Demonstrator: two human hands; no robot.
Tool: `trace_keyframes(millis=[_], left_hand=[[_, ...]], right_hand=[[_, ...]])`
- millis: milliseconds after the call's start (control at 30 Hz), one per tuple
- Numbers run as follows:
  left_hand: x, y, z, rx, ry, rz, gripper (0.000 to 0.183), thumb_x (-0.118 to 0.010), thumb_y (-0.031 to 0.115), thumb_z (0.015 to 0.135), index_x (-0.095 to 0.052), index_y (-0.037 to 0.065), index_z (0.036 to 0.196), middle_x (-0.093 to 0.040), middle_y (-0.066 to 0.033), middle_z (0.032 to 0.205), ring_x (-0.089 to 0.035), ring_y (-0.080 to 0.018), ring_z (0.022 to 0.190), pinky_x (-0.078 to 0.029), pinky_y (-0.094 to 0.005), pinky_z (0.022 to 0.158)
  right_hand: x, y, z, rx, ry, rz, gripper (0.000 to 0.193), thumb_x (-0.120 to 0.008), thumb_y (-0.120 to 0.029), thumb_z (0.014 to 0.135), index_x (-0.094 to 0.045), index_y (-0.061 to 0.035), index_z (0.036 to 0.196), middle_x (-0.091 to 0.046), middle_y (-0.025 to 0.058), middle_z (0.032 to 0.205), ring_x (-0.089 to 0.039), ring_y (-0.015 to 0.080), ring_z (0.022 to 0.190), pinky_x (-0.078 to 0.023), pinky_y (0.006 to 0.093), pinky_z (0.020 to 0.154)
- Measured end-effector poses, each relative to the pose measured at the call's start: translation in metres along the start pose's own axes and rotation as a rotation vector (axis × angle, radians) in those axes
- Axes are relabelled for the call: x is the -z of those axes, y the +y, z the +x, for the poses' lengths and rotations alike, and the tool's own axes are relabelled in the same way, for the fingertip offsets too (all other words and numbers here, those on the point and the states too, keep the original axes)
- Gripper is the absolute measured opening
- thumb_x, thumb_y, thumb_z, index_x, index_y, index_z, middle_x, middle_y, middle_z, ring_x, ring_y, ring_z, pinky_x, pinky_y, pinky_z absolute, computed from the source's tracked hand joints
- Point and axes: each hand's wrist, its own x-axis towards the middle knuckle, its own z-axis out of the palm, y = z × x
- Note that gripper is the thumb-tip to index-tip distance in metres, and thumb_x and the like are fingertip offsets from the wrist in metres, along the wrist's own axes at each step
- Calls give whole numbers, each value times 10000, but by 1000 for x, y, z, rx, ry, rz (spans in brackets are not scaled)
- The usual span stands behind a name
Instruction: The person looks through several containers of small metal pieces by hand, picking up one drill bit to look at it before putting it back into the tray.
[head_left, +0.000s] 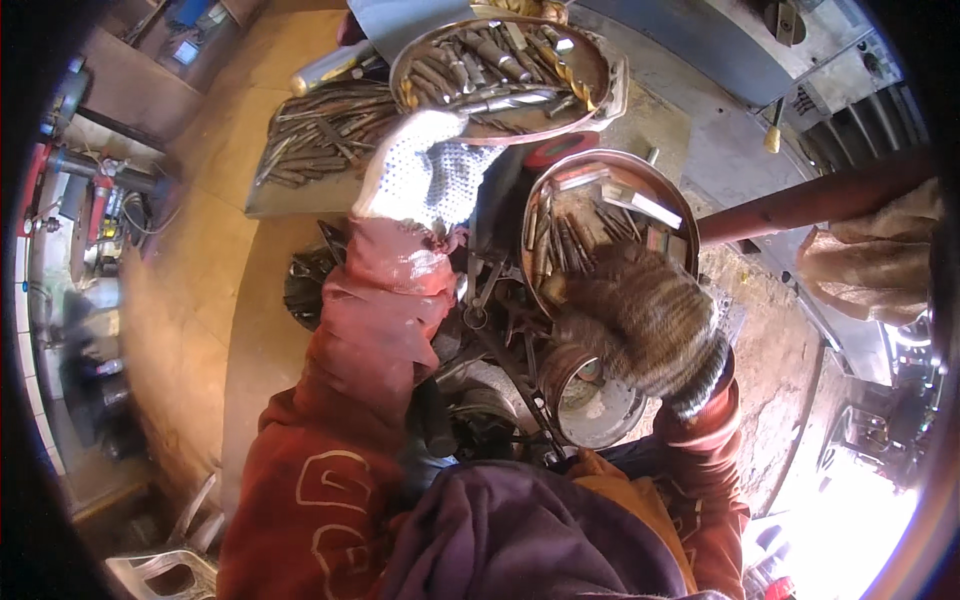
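Observation:
My left hand [425,170], in a white dotted glove, is closed at the near rim of a round tin [540,135] full of worn drill bits [475,65]. Its fingertips are partly lost in glare. My right hand [640,315], in a dark brown knitted glove, reaches over the near edge of a second round tin [690,225]. Inside that one are thin drill bits [570,240], small boxes and a pale rectangular block [640,205]. The right fingers are blurred and partly hidden, so whatever they may hold does not show.
Left of the upper tin lies a heap of long drill bits [320,140] on a tray. A red-brown bar [820,200] runs rightward, with a cloth [870,260] over it. Below the hands are a small round can [575,375] and dark metal tools [490,290].

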Motion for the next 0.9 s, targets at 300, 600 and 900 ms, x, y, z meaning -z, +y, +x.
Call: trace_keyframes(millis=[300, 600, 900], left_hand=[[17, 0, 7, 13, -71, -17, 273, -624, 68, 926, -648, -97, 1143, -711, -223, 1073, -725, -344, 950, -630, -454, 923], [1, 10, -1, -55, -177, 24, 345, -633, 87, 943, -641, -119, 1219, -696, -235, 1178, -704, -346, 1063, -590, -460, 1011], [29, 15, 8, 34, -119, 58, 350, -656, 126, 944, -642, -123, 1189, -706, -237, 1125, -709, -331, 1006, -595, -446, 962]], right_hand=[[14, 14, -37, 14, 130, 123, 163, -808, -127, 836, -794, -36, 971, -751, 149, 944, -727, 362, 887, -583, 442, 785], [17, 49, -21, -59, 321, -187, 398, -704, -100, 922, -663, -15, 1309, -632, 236, 1305, -628, 403, 1189, -501, 467, 1030], [4, 47, -22, -449, 257, 239, 595, -718, -256, 949, -550, -28, 1473, -488, 274, 1489, -511, 395, 1355, -429, 454, 1131]])
